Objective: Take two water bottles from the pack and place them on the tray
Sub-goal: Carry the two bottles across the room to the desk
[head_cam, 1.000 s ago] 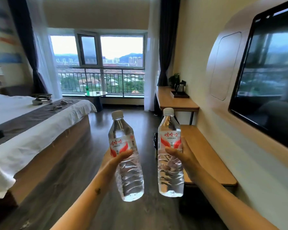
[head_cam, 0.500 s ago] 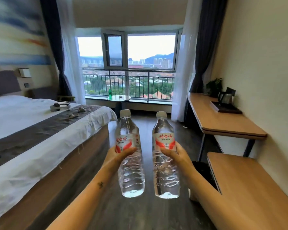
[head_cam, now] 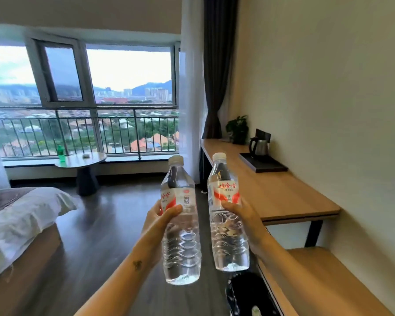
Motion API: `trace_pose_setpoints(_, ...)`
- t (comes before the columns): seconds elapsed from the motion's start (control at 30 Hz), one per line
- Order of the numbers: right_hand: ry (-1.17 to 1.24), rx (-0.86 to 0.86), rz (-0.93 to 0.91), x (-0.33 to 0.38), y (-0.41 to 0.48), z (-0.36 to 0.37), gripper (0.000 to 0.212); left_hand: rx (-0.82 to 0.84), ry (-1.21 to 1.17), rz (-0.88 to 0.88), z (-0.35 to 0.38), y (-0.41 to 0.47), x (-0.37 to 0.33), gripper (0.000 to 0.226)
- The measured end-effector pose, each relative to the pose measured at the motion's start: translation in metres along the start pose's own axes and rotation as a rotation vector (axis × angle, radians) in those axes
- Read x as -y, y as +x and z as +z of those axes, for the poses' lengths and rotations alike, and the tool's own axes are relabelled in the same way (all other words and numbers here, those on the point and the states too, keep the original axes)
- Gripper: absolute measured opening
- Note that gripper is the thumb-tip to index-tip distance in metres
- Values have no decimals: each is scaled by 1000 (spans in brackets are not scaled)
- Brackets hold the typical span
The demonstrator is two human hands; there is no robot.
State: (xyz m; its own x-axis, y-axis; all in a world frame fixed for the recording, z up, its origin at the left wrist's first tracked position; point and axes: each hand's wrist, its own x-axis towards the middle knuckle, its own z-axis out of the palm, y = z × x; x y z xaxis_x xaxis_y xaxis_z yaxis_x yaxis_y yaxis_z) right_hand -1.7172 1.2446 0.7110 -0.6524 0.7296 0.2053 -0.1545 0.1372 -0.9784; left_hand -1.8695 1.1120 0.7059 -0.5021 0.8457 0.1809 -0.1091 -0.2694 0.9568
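Note:
I hold two clear water bottles with red-and-white labels and white caps, upright in front of me. My left hand (head_cam: 161, 218) grips the left bottle (head_cam: 180, 242) around its middle. The right bottle (head_cam: 227, 233) is gripped just below its label by my right hand (head_cam: 243, 215). The bottles are side by side, a small gap apart, above the dark floor. A dark rectangular tray (head_cam: 263, 164) lies on the wooden desk (head_cam: 281, 195) ahead to the right, with a steel kettle (head_cam: 259, 147) on its far end. No pack is in view.
A bed (head_cam: 21, 222) with white bedding fills the left. A round side table (head_cam: 81, 160) with a green bottle (head_cam: 61, 152) stands by the window. A potted plant (head_cam: 237, 128) sits at the desk's far end. A lower wooden bench (head_cam: 324, 283) and a black bin (head_cam: 246, 293) are at bottom right.
The view has moved forward along the room toward the desk; the desk and tray are closer and larger. Both bottles stay upright in my hands.

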Motion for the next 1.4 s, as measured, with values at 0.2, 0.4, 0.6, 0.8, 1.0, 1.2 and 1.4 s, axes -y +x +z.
trace_pose_setpoints(0.2,14,68,-8,-25,213,16,60,-63,67,31,-44,200,5,85)
trace_pose_setpoints(0.4,140,129,31,-56,393,36,48,-90,44,-35,-114,368,20,76)
trace_pose_setpoints(0.6,30,-9,11,-112,557,14,52,61,-60,-120,-142,570,74,91)
trace_pose_setpoints(0.8,-14,-310,42,-134,691,-56,51,275,-55,-167,-98,765,119,69)
trace_pose_setpoints(1.0,-85,-606,80,-154,755,-177,40,631,-91,-255,12,907,168,91)
trace_pose_setpoints(1.2,-146,-881,20,-200,803,-296,28,851,5,-174,120,1017,233,91)
trace_pose_setpoints(1.4,-145,-1071,95,-223,838,-369,55,974,85,-241,207,1097,290,49)
